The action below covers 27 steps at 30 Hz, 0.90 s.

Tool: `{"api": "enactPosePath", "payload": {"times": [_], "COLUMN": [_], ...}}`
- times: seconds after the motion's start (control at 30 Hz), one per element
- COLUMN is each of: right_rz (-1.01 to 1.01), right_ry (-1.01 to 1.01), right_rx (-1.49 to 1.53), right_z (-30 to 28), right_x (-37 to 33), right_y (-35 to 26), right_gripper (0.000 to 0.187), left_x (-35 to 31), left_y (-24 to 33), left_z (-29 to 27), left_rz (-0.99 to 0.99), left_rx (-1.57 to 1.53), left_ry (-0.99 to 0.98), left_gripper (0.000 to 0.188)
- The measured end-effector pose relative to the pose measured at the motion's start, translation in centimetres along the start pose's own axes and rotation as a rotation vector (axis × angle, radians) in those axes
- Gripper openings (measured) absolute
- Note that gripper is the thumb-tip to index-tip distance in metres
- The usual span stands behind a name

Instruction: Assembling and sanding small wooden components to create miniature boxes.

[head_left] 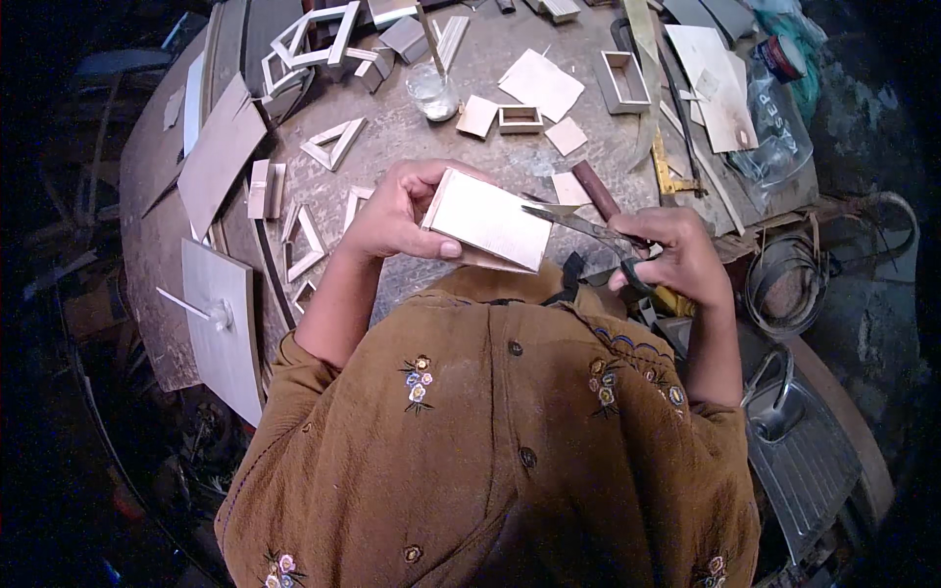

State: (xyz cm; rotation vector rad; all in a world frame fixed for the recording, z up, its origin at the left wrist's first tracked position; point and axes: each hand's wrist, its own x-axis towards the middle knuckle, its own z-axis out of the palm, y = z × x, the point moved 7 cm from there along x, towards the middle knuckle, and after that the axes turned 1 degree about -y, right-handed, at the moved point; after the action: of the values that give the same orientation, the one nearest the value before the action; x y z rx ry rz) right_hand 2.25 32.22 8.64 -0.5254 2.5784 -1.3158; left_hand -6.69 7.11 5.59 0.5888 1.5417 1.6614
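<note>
Dim workshop, cluttered wooden worktable (387, 137), dark floor around it. On the table past the hands: glass jar (431, 100) with a stick in it, small wooden tray (520, 127), loose thin wood sheet (542, 85), triangular frame (333, 145), dark red-brown rod (594, 188).

Pale box-like wooden piece (490, 223) is held up off the table, just in front of the person's chest. Left hand (397, 211) grasps its left end, thumb on the near edge, fingers wrapping behind. Right hand (683, 257) grasps the scissors (588, 228) by the dark handles.

Key relation: the piece's long axis slants from upper left down to lower right, its free end facing the right hand. Scissors run at about the same slant, tips pointing left, over the piece's far right corner. Left hand is on the piece; right hand is apart from it, with only the scissors bridging the gap. Can't tell whether the blades actually touch the wood or just overlap it in view.
</note>
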Motion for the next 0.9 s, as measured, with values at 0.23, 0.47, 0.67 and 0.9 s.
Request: {"api": "enactPosePath", "payload": {"times": [0.23,0.47,0.67,0.9], "right_rz": [-0.022,-0.038,0.027,0.021], "right_ry": [0.028,0.06,0.077,0.097], "right_rx": [0.022,0.008,0.014,-0.015], "right_z": [-0.3,-0.1,0.1,0.0], "right_x": [-0.3,-0.6,-0.6,-0.6], "right_y": [0.4,0.8,1.1,0.7], "right_gripper": [0.054,0.051,0.047,0.045], "left_x": [0.0,0.0,0.0,0.2], "left_y": [0.0,0.2,-0.2,-0.1], "left_z": [0.2,0.6,0.5,0.5], "left_rz": [0.006,-0.011,-0.026,-0.032], "left_rx": [0.005,0.032,0.034,0.032], "left_ry": [-0.006,-0.005,-0.008,-0.012], "left_gripper": [0.082,0.082,0.08,0.08]}}
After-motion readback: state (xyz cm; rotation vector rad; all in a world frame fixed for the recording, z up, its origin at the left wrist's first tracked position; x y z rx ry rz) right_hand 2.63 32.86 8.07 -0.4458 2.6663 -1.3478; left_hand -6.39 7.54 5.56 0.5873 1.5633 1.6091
